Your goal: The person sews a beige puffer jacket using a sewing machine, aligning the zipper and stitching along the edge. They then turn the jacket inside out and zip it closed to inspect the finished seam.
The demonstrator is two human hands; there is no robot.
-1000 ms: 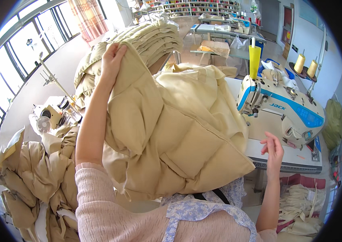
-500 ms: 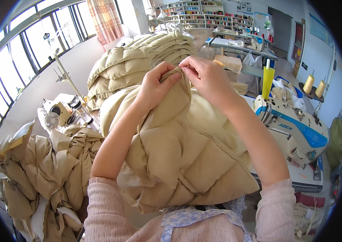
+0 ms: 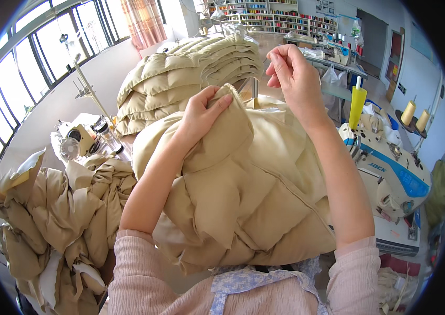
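Pinching raised top corner of tan quilted garment (image 3: 217,197) in left hand (image 3: 201,113), thumb on near face, fingers closed behind
Pale ridged edging (image 3: 237,97) along that corner, just right of left thumb
Holding right hand (image 3: 297,79) up in the air, right of the corner and apart from it, fingers curled, thumb close to fingertips; cannot tell whether pinching something thin
Locating garment: bunched in front of torso, left of worktop's (image 3: 395,236) visible front-right corner, near side down toward floral apron (image 3: 251,286); support underneath hidden
On worktop, back from front edge: white-and-blue sewing machine (image 3: 393,165), with yellow holder (image 3: 357,107) upright by its left end
Past worktop's right end: cream thread cones (image 3: 408,114) on a stand
Beyond garment: stack of quilted pieces (image 3: 175,79), layers folded over one another
Far left: loose heap of tan fabric (image 3: 70,210), with small white fan (image 3: 69,149) just behind it
At far wall: shelves (image 3: 290,23) full of coloured spools
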